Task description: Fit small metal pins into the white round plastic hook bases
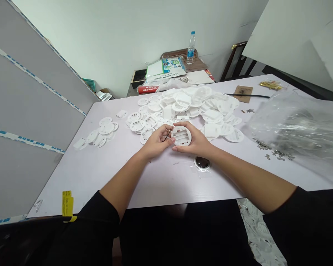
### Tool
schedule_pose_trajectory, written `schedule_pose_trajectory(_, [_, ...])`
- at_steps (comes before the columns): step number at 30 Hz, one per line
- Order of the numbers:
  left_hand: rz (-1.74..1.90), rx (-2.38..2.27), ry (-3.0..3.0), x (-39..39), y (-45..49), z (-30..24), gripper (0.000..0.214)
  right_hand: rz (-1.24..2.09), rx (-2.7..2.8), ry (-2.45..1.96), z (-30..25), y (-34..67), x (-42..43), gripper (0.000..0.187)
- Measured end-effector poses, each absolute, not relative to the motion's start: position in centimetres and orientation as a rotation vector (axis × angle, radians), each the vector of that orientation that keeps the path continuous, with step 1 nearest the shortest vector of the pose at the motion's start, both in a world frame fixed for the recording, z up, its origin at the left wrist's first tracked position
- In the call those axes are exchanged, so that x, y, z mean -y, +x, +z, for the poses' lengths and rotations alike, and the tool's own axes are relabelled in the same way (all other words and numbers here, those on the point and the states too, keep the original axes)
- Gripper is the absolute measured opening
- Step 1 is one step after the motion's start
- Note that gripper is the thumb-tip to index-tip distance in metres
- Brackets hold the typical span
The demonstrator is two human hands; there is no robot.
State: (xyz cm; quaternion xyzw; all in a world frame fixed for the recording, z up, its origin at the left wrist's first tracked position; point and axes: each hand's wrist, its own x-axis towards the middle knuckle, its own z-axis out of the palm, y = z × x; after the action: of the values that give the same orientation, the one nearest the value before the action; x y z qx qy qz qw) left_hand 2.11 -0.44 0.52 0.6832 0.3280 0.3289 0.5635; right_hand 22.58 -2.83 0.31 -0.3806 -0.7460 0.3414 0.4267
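Note:
A round white plastic battery case (182,136) with slotted compartments faces up between my hands, above the table. My right hand (196,139) grips its right side, thumb and fingers curved around the rim. My left hand (158,140) is closed on a thin dark stick-like tool (168,134), slanting up toward the case; its exact kind is too small to tell. The left thumb tip is at the case's left edge. Just beyond lies a large heap of similar white round pieces (183,100). On the table near my right wrist is a dark round disc (202,163) with a pale rim.
A smaller group of white pieces (106,127) lies on the left. Small metal parts (280,154) are scattered beside a large clear plastic bag (299,125) on the right. Behind stand a water bottle (191,50) and packets. A grey partition (30,99) borders the table's left side.

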Motion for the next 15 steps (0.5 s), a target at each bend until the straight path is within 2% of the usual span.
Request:
schedule_pose_trajectory(3, [0.701, -0.807, 1.565, 0.6, 2.1, 0.5, 0.034, 0.830, 1.905, -0.910, 0.3, 22.5, 3.0, 0.085])
schedule_pose_trajectory(7, [0.672, -0.831, 1.570, 0.8, 2.2, 0.6, 0.035, 0.785, 1.958, -0.861, 0.4, 22.5, 2.9, 0.067])
schedule_pose_trajectory(12, [0.653, -0.925, 1.694, 0.6, 1.7, 0.9, 0.043, 0.635, 2.044, -0.895, 0.1, 22.9, 2.4, 0.059])
schedule_pose_trajectory(15, [0.655, -1.015, 1.857, 0.2, 0.9, 1.3, 0.031, 0.637, 2.102, -0.979, -0.3, 23.4, 2.1, 0.059])
